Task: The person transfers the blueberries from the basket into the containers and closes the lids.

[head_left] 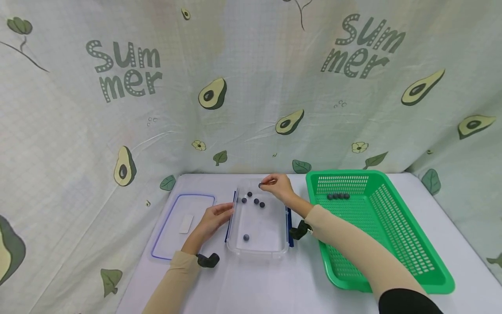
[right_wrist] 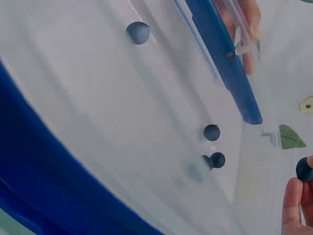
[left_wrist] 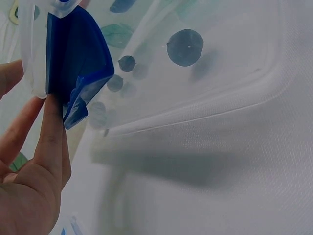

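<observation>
A clear plastic container with blue side clasps sits mid-table, several blueberries spread over its bottom. My left hand holds its left side, thumb and fingers about the wall by the blue clasp. Above the container's far end, my right hand pinches a blueberry between thumb and fingertips. To the right stands a green basket, where a short row of blueberries lies near the far end.
A clear lid with a blue-violet edge lies left of the container, a white rectangle on it. My right forearm crosses over the basket's near left side. A printed curtain hangs behind the white table.
</observation>
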`<action>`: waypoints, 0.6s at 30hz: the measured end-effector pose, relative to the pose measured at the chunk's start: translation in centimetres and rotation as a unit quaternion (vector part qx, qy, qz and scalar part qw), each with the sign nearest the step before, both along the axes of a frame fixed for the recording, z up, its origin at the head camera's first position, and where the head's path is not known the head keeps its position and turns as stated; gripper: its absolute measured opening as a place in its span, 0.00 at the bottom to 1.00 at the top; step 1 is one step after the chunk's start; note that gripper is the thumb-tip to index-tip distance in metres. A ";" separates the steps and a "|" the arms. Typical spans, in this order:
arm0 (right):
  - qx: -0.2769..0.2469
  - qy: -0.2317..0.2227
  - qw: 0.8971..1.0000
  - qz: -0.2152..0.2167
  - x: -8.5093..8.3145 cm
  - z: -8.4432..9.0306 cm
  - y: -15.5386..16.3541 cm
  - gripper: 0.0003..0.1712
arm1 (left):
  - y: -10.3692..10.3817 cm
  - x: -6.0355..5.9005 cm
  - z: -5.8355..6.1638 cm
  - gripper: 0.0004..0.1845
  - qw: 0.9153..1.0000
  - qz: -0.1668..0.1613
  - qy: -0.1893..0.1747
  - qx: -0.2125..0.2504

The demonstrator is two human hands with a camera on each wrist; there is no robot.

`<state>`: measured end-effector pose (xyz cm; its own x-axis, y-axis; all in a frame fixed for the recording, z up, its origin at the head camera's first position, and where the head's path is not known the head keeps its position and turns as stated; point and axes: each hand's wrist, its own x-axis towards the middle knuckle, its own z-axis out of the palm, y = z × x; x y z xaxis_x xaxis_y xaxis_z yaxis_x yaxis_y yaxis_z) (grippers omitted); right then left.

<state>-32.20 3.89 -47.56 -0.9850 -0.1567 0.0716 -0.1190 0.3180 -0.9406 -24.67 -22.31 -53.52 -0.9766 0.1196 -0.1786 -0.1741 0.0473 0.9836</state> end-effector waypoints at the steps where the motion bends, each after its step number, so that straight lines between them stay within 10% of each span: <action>1: 0.001 0.000 1.000 0.001 0.0 0.0 -0.1 0.07 | 0.0 0.0 0.1 0.24 1.000 0.000 0.000 0.001; 18: 0.020 -0.034 0.997 0.067 0.0 0.1 -1.8 0.07 | -0.1 0.1 0.2 0.24 1.000 0.002 -0.005 0.012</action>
<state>-32.21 2.04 -47.51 -0.9575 -0.2883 -0.0043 -0.0987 0.3418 -0.9346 -24.59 -22.40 -53.33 -0.9753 0.1203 -0.1852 -0.1837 0.0234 0.9827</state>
